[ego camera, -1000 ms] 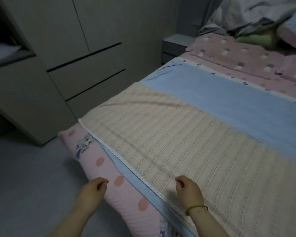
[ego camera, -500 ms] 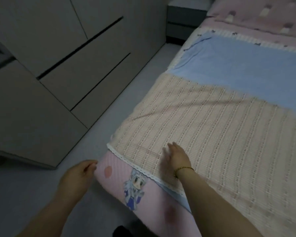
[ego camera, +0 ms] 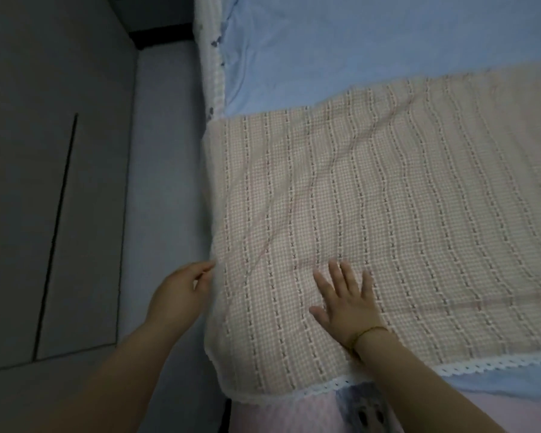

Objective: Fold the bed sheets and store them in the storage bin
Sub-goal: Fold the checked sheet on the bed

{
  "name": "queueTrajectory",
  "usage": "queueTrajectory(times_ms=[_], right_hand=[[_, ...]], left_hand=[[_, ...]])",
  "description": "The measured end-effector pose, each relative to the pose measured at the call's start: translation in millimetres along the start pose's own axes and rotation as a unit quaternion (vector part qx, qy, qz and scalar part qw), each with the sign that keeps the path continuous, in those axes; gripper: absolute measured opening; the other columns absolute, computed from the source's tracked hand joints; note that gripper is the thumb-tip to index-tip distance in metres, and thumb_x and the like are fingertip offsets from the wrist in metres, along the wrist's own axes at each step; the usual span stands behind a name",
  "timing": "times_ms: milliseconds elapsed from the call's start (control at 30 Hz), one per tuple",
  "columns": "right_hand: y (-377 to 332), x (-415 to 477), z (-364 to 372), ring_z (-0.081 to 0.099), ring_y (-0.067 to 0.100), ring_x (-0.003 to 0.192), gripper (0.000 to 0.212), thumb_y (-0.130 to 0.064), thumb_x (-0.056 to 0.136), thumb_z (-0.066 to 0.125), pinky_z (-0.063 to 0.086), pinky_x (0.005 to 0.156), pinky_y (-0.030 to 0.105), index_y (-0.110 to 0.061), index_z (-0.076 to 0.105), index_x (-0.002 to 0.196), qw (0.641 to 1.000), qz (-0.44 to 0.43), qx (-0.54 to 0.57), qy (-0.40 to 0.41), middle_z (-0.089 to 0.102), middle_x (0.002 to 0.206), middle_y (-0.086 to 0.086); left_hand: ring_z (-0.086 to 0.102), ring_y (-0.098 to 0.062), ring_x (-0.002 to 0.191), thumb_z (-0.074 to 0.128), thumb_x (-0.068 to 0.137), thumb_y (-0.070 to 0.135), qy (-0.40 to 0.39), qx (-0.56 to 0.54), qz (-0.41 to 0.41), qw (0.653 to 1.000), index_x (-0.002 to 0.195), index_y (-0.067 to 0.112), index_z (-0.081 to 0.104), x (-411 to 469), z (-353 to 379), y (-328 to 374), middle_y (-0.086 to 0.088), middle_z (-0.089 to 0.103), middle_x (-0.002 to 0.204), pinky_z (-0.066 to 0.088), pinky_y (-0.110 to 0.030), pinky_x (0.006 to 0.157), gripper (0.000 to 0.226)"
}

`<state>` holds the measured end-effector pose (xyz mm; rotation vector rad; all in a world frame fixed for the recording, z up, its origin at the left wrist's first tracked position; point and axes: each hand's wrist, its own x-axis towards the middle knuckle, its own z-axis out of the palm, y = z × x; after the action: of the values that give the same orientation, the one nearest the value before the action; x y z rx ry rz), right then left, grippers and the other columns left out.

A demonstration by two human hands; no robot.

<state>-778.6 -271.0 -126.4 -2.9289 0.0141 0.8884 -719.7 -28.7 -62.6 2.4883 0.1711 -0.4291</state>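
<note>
Bedding fills the centre and right of the frame: the beige sheet (ego camera: 388,214) lies spread over the bed with its lace-trimmed hem along the lower edge, a blue sheet (ego camera: 356,42) showing beyond it at the top and a pink cover (ego camera: 294,414) below it. Your left hand (ego camera: 181,292), lower centre-left, has its fingers curled, pinching the beige sheet's left edge where it drops toward the grey floor (ego camera: 166,151). Your right hand (ego camera: 347,303), bracelet (ego camera: 369,334) on the wrist, lies flat on the beige sheet nearby, fingers straight and spread.
</note>
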Motion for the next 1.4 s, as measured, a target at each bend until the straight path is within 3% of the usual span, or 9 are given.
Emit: queueTrajectory(times_ms=[67, 200, 367, 567, 767, 933, 1067, 1267, 1400], right_hand=[[-13, -2, -15, 0.037, 0.032, 0.129, 0.074, -0.056, 0.084, 0.006, -0.026, 0.106, 0.042, -0.021, 0.057, 0.127, 0.999, 0.017, 0.008, -0.031, 0.036, 0.140, 0.017], [-32, -4, -20, -0.021, 0.024, 0.140, 0.078, -0.046, 0.076, -0.012, -0.047, 0.073, 0.041, -0.024, 0.003, 0.149, 0.992, 0.092, 0.057, -0.068, -0.021, 0.153, 0.007], [-58, 5, -41, -0.020, 0.026, 0.141, 0.051, -0.023, 0.100, 0.017, -0.015, 0.110, 0.053, -0.021, 0.001, 0.149, 0.968, 0.198, 0.116, -0.098, -0.021, 0.153, 0.009], [-104, 26, -50, -0.013, 0.023, 0.143, 0.056, -0.011, 0.096, 0.021, -0.006, 0.115, 0.045, -0.013, -0.002, 0.148, 0.909, 0.357, 0.190, -0.096, -0.016, 0.155, 0.006], [-134, 33, -63, -0.009, 0.019, 0.144, 0.055, -0.015, 0.099, 0.018, -0.003, 0.116, 0.040, -0.014, -0.008, 0.148, 0.852, 0.457, 0.242, -0.077, -0.012, 0.156, 0.001], [-163, 27, -68, -0.002, 0.020, 0.145, 0.060, -0.026, 0.097, 0.032, -0.002, 0.116, 0.039, -0.019, 0.002, 0.148, 0.836, 0.492, 0.243, 0.008, -0.002, 0.157, 0.002], [-189, 33, -49, -0.009, 0.019, 0.144, 0.052, -0.037, 0.099, 0.011, -0.003, 0.115, 0.041, -0.025, -0.005, 0.147, 0.827, 0.488, 0.281, 0.001, -0.010, 0.156, 0.000], [-182, 35, -45, -0.011, 0.018, 0.144, 0.057, -0.033, 0.099, 0.029, -0.004, 0.115, 0.040, -0.027, -0.002, 0.147, 0.816, 0.484, 0.317, 0.003, -0.011, 0.156, -0.001], [-179, 30, -41, -0.009, 0.017, 0.144, 0.058, -0.032, 0.098, 0.035, -0.002, 0.115, 0.038, -0.027, 0.004, 0.147, 0.816, 0.473, 0.332, 0.015, -0.007, 0.156, -0.001]], left_hand=[[0.054, -0.021, 0.113, 0.045, 0.096, 0.018, -0.028, 0.026, 0.004, 0.999, 0.123, 0.010, 0.059, 24, -3, -6, -0.007, 0.058, 0.127, 0.034, -0.018, 0.086, 0.032], [0.050, -0.025, 0.119, 0.037, 0.099, 0.021, -0.063, 0.071, 0.043, 0.995, 0.128, 0.011, 0.055, 77, -10, -1, -0.010, 0.053, 0.134, 0.036, -0.025, 0.093, 0.035], [0.045, -0.027, 0.126, 0.039, 0.098, 0.024, -0.041, 0.138, 0.147, 0.979, 0.135, 0.011, 0.046, 167, -21, 32, -0.009, 0.044, 0.142, 0.035, -0.031, 0.100, 0.040], [0.040, -0.030, 0.128, 0.055, 0.090, 0.031, -0.075, 0.159, 0.199, 0.964, 0.138, 0.012, 0.043, 296, -34, 57, -0.015, 0.041, 0.142, 0.034, -0.037, 0.102, 0.053], [0.059, -0.036, 0.098, 0.048, 0.094, 0.027, -0.003, 0.217, 0.320, 0.922, 0.099, -0.001, 0.067, 322, -38, 49, -0.023, 0.064, 0.106, 0.038, -0.037, 0.077, 0.034], [0.059, -0.042, 0.090, 0.049, 0.091, 0.022, 0.042, 0.148, 0.405, 0.901, 0.092, -0.008, 0.069, 322, -82, 41, -0.030, 0.065, 0.097, 0.038, -0.040, 0.078, 0.036], [0.052, -0.043, 0.103, 0.044, 0.097, 0.015, -0.032, 0.129, 0.322, 0.937, 0.099, -0.014, 0.060, 348, -99, 48, -0.034, 0.057, 0.109, 0.033, -0.041, 0.079, 0.033], [0.052, -0.036, 0.111, 0.044, 0.097, 0.019, -0.169, 0.038, 0.195, 0.965, 0.089, 0.001, 0.059, 350, -63, 40, -0.022, 0.057, 0.103, 0.035, -0.030, 0.078, 0.025], [0.059, -0.020, 0.096, 0.062, 0.087, 0.020, -0.271, -0.021, 0.125, 0.954, 0.119, -0.001, 0.059, 343, -67, 24, -0.015, 0.061, 0.115, 0.040, -0.024, 0.080, 0.038]])
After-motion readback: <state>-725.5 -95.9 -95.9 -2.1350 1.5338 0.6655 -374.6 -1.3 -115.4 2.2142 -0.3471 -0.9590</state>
